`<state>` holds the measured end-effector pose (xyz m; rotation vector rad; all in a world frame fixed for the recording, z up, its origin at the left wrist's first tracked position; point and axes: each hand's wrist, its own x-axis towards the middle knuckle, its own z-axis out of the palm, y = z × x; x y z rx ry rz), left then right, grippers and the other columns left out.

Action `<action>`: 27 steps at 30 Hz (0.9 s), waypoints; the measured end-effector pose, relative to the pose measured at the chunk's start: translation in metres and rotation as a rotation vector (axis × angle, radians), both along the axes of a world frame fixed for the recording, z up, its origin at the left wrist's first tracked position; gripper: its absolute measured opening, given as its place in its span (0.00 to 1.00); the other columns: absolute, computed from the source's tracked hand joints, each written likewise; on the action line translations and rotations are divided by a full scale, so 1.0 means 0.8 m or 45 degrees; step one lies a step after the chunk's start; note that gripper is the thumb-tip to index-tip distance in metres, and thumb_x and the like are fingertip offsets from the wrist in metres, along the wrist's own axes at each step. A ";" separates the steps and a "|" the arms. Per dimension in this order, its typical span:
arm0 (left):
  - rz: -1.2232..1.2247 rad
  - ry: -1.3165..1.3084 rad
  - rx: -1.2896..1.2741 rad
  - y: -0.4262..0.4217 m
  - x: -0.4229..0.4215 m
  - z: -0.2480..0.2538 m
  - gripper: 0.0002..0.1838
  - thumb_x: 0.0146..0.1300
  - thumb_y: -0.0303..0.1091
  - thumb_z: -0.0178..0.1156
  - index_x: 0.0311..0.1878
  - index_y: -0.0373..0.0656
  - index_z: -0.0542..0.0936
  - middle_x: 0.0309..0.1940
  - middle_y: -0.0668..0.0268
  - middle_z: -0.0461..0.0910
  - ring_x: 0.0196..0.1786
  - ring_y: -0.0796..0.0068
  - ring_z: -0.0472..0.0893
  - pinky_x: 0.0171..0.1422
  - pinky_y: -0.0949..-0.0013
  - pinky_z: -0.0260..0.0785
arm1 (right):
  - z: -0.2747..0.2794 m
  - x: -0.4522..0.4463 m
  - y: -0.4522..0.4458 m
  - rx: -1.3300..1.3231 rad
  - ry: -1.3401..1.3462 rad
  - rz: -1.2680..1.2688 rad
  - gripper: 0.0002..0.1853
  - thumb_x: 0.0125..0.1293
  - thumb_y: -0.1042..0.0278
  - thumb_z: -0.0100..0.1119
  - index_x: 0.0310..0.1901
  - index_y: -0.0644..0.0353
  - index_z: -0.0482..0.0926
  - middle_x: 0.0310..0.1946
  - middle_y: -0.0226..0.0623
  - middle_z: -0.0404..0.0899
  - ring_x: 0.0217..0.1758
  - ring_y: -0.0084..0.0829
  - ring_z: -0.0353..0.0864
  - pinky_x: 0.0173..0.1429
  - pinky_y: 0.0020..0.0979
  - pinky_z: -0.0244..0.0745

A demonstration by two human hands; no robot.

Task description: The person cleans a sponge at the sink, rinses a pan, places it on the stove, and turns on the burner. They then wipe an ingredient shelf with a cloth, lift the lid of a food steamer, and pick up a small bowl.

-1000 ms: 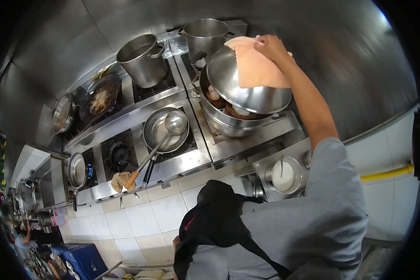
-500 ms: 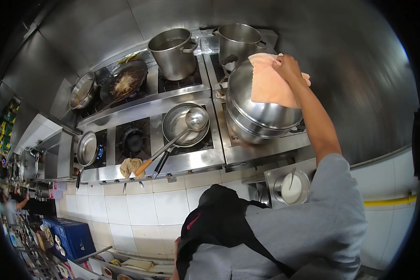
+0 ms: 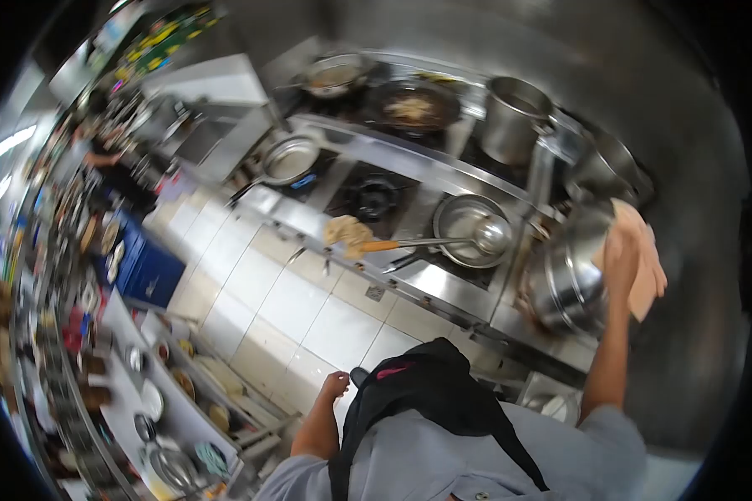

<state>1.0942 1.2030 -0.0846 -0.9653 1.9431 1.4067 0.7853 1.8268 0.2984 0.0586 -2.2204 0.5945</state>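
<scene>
My right hand [image 3: 619, 253] is closed on a peach-coloured cloth [image 3: 646, 271], which drapes over the domed lid of a large steel pot [image 3: 560, 280] at the stove's right end. Motion blurs the fingers a little. My left hand [image 3: 336, 384] hangs low in front of my body with its fingers curled, and nothing shows in it. Nearest to the pot on the front burners is a frying pan [image 3: 455, 221] with a steel ladle [image 3: 490, 235] lying across it. The ladle's wooden handle rests by a crumpled tan cloth [image 3: 348, 232].
Tall steel pots [image 3: 514, 125] stand at the back, beside a dark wok [image 3: 414, 107] with food in it. Another frying pan [image 3: 290, 159] sits over a blue flame. A blue crate [image 3: 146, 263] is on the floor at left, near a person [image 3: 117, 167] and a counter with plates.
The view has turned toward the left, bringing my left hand into sight. My right hand stays at the lidded pot with the peach cloth, which now hangs over the lid's far side.
</scene>
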 end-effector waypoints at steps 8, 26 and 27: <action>0.033 -0.012 0.012 -0.015 0.058 0.010 0.13 0.62 0.37 0.56 0.45 0.42 0.81 0.27 0.64 0.82 0.25 0.75 0.80 0.22 0.71 0.71 | -0.346 0.182 -0.287 -0.085 -1.720 1.058 0.22 0.65 0.51 0.56 0.54 0.57 0.75 0.55 0.44 0.74 0.54 0.41 0.76 0.58 0.37 0.71; 0.347 -0.136 -0.018 -0.205 0.219 -0.038 0.15 0.62 0.37 0.54 0.50 0.46 0.80 0.32 0.65 0.82 0.27 0.73 0.81 0.23 0.66 0.73 | -0.437 0.197 -0.399 -0.636 -2.590 0.248 0.23 0.67 0.48 0.52 0.57 0.53 0.72 0.53 0.37 0.75 0.51 0.37 0.76 0.52 0.46 0.73; 0.350 -0.138 -0.018 -0.213 0.220 -0.039 0.15 0.62 0.37 0.54 0.50 0.46 0.80 0.32 0.65 0.82 0.27 0.73 0.81 0.23 0.66 0.73 | -0.434 0.196 -0.422 -0.712 -2.601 0.413 0.21 0.67 0.47 0.52 0.55 0.52 0.73 0.51 0.36 0.75 0.50 0.36 0.75 0.51 0.45 0.73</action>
